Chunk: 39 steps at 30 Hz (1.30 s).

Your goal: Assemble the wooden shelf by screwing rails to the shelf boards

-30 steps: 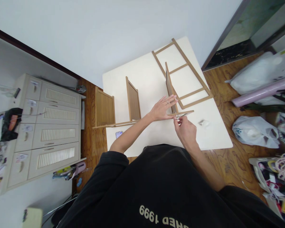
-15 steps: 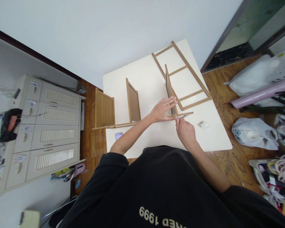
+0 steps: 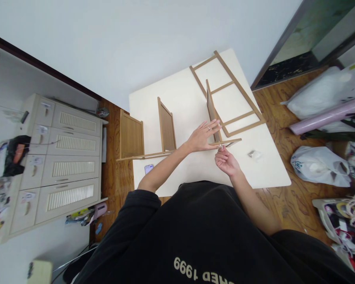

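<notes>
My left hand [image 3: 201, 136] lies with fingers stretched out against an upright wooden shelf panel [image 3: 211, 104], near the joint with a long wooden side rail [image 3: 230, 141]. Just below that joint is my right hand [image 3: 227, 161], its fingertips pinched together at the rail's outer face. Something small and pale shows at those fingertips, too small to name. Further left, a second wooden panel [image 3: 167, 124] and a third panel [image 3: 131, 134] stand up from the same side. A ladder-like wooden frame [image 3: 245, 93] lies flat on the table behind the first panel.
The white table [image 3: 189, 171] stands against the wall. On it are a phone [image 3: 148, 169] at the left and a small clear plastic packet [image 3: 255, 154] at the right. A white drawer cabinet [image 3: 73, 169] is to the left; plastic bags [image 3: 319, 165] sit on the floor at right.
My right hand has turned over at the joint, so its curled fingers now show instead of its back. My left hand and the wooden parts keep their places.
</notes>
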### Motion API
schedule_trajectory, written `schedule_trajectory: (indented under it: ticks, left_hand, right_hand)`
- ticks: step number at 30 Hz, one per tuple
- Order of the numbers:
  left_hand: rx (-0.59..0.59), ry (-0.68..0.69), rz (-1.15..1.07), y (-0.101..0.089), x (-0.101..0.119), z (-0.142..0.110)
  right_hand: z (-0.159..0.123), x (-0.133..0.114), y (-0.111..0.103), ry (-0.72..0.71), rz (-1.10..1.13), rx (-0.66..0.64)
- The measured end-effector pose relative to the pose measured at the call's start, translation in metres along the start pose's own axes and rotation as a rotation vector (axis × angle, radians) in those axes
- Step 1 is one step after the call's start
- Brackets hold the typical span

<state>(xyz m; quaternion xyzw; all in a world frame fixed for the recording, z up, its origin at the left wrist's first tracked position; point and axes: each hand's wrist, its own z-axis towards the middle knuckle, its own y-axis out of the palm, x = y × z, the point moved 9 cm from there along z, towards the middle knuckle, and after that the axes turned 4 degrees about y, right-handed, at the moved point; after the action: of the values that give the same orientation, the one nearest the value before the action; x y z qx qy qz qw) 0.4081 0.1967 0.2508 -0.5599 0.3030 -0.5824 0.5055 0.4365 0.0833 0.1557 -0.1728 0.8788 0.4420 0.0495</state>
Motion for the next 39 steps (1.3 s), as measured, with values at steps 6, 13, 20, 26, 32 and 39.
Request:
schedule_trajectory:
  ticks: [6, 13, 20, 26, 32, 39]
  left_hand:
    - [-0.009, -0.016, -0.011, 0.0, 0.0, 0.0]
    - [-0.015, -0.014, -0.014, 0.001, 0.0, 0.0]
    - [-0.031, -0.014, 0.007, 0.002, 0.0, 0.001]
    - [-0.034, -0.014, 0.0, 0.001, 0.0, 0.0]
    - [-0.026, -0.018, -0.027, 0.0, -0.001, 0.0]
    - [-0.028, -0.018, -0.051, 0.004, -0.004, 0.0]
  right_hand:
    - [-0.009, -0.019, -0.029, -0.388, -0.471, 0.493]
    - [-0.038, -0.038, -0.015, -0.763, -1.226, 0.703]
    - [-0.037, -0.039, -0.006, -0.821, -1.608, 0.663]
    - [-0.03, -0.033, -0.002, -0.667, -1.36, 0.486]
    - [-0.021, -0.013, 0.002, -0.507, -0.818, 0.302]
    - [-0.013, 0.002, 0.005, -0.262, -0.518, 0.233]
